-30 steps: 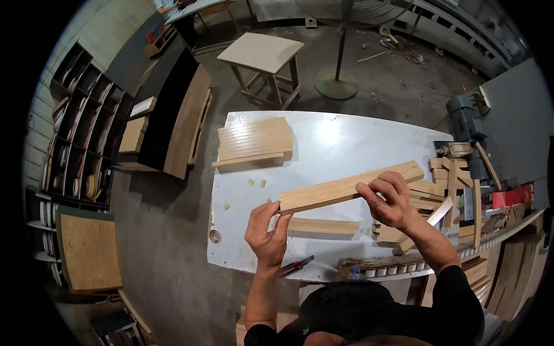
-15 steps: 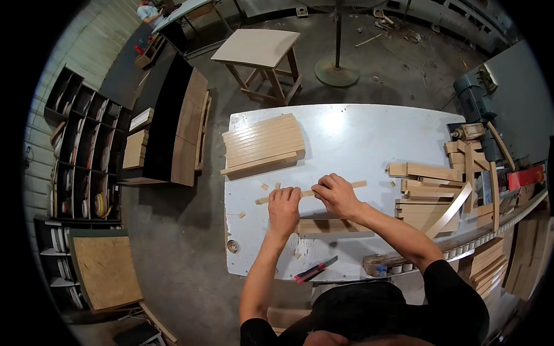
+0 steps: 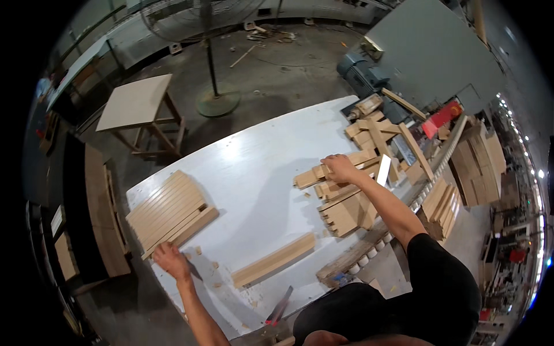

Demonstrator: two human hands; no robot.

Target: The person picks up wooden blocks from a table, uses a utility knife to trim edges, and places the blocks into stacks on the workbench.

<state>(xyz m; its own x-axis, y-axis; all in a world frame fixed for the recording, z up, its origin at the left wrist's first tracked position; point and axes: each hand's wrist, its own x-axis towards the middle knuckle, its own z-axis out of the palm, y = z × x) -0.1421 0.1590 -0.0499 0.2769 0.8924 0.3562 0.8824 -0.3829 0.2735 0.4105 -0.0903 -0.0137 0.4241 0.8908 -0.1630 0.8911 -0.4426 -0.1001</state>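
Note:
My left hand is at the near left corner of the white table, its fingers curled over the lower end of a wooden strip. That strip lies along the near side of a row of wooden strips. Off to the right, my right hand reaches over a loose pile, fingers closed around a light wooden piece; its fingertips are partly hidden. Below it are more notched wooden pieces. Between my hands a longer wooden bar lies on the white table.
A red-and-black utility knife lies at the near edge. Small wood offcuts are scattered nearby. A motor stands beyond the pile, a fan stand and small wooden table behind. A rail borders the right side.
My hands have parted: the left went left to the row of strips, the right went right to the pile. The thin strip is gone from the table's middle. My view has turned right.

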